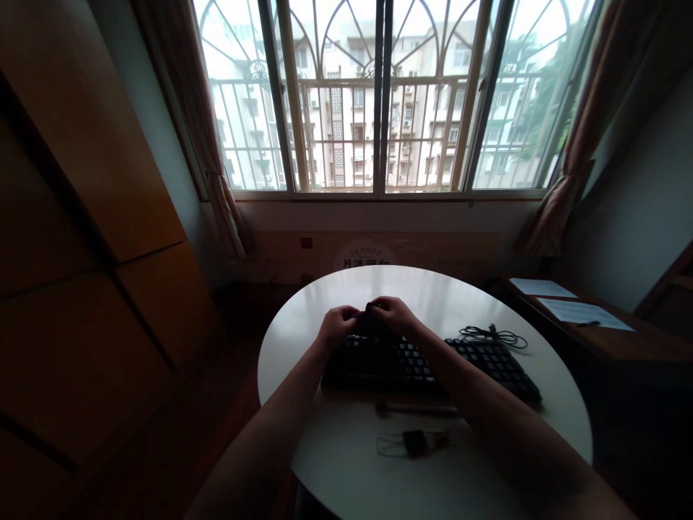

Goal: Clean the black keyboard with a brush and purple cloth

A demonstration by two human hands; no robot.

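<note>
A black keyboard (422,365) lies across the white round table (336,455). Over its far edge, my left hand (336,325) and my right hand (394,315) come close together. Between their closed fingertips is a small dark thing (369,323), too dim to name; it may be soft. My right forearm passes above the keyboard and hides part of its keys. The keyboard's black cable (492,335) is coiled behind its right side. Nearer me lie a thin stick-like tool with a dark end (419,409) and a small black block with wire loops (415,443).
To the right stands a brown desk (595,345) bearing sheets of paper (582,315) and a dark pen (589,323). A wooden cabinet (135,217) rises on the left. Behind the table are a printed box (433,249) and a barred window (382,108) with curtains.
</note>
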